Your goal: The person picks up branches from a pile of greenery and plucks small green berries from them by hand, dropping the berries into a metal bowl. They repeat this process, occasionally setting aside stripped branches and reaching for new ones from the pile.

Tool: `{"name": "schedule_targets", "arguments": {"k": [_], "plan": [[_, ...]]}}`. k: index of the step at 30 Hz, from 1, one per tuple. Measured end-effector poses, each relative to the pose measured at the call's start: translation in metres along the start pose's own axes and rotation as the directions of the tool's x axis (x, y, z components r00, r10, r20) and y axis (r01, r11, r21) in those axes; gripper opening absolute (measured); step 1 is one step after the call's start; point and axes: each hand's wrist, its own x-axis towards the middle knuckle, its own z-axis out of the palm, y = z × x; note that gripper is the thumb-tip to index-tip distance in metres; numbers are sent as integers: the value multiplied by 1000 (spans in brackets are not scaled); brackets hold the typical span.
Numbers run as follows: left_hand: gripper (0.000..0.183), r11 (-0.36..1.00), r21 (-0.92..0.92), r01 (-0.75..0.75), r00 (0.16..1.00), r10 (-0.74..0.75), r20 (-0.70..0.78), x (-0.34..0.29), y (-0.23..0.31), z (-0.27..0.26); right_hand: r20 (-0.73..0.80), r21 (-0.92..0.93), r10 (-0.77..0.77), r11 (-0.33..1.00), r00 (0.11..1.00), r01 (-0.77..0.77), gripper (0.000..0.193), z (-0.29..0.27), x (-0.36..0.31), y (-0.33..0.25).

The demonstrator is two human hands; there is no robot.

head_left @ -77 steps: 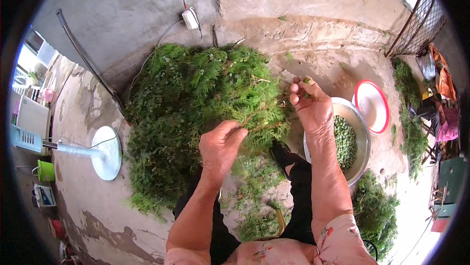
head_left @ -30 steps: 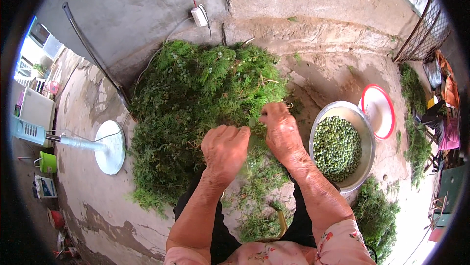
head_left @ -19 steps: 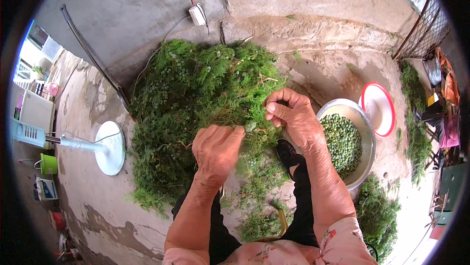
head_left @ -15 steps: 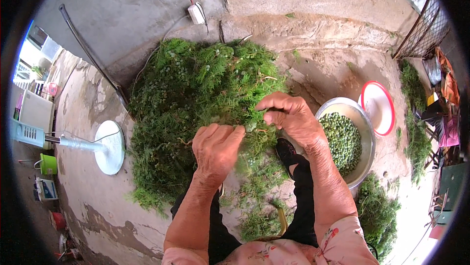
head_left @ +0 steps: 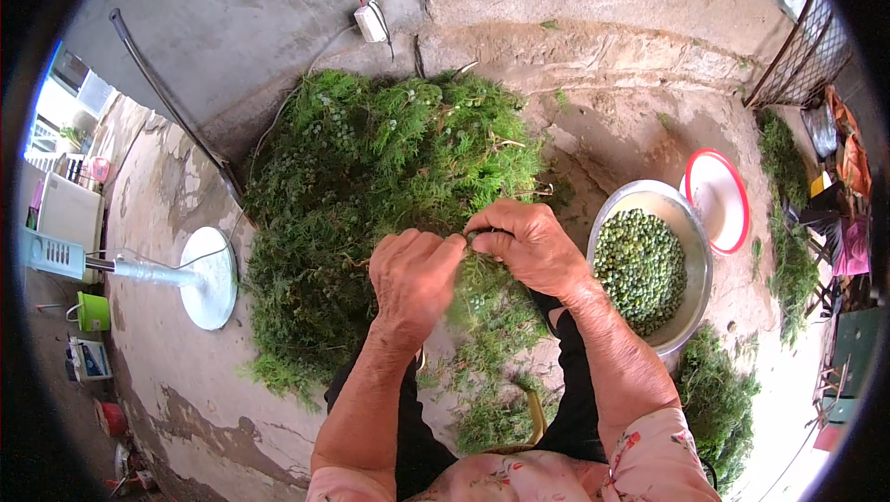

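My left hand (head_left: 408,279) is closed in a pinch on an evergreen sprig, most of it hidden by the fingers. At its fingertips my right hand (head_left: 533,247) pinches the small dark-green end of the sprig (head_left: 475,236), thumb and forefinger pressed together. Both hands are above a big heap of leafy evergreen branches (head_left: 315,177), which carry small pale-green cones. On the right stands a metal basin (head_left: 699,270) with many round green cones (head_left: 640,266) in it.
A red-rimmed white basin (head_left: 740,196) leans beside the metal one. More cut greenery (head_left: 714,400) lies at the lower right, and loose sprigs (head_left: 491,354) between my feet. To the left are a fan's round white base (head_left: 208,279) and a dark pole (head_left: 171,108) against the wall.
My right hand has come left and slightly down to meet my left hand's fingertips, its thumb and forefinger closing on the sprig's end. The left hand has barely moved.
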Motion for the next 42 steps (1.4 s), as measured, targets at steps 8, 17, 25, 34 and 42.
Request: {"name": "schedule_targets", "arguments": {"k": [8,17,25,34,42], "plan": [[14,999,6,32,997,-31,-66,-2,-2,3,-262,-39,31,998,965,-42,14,-11,4,5],[18,1000,-28,0,994,-3,-107,4,-7,-4,-115,507,329,831,937,-229,12,-22,3,5],[22,998,-27,-49,994,46,-94,4,-5,0,40,527,373,780,927,-336,14,-23,1,-1],[25,999,-37,-38,997,35,-72,5,-7,1,124,192,112,972,986,-134,23,-21,0,4],[28,997,-13,-74,997,73,-38,6,-9,4,131,-89,-102,990,986,114,18,-16,1,12]]}}
